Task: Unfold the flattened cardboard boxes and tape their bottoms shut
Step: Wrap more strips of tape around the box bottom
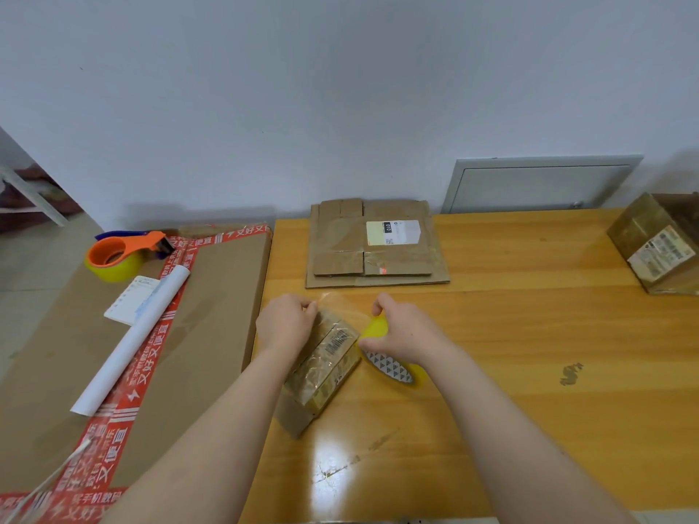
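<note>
Taping is under way on the small box (325, 364) at the table's (529, 334) centre: the left hand (285, 323) curls its fingers over the box's far end, and the right hand (403, 334) grips the yellow tape roll (393, 370), a clear strip (340, 301) stretched between them. A box (658, 243) at 2 o'clock looks finished. The flattened boxes (374, 243) at 12 o'clock are judged still to do.

Flattened boxes (376, 243) behind small box (325, 363)

Small tape-wrapped cardboard box (325, 366) beside yellow tape roll (390, 369), flattened boxes (374, 245) beyond.
</note>
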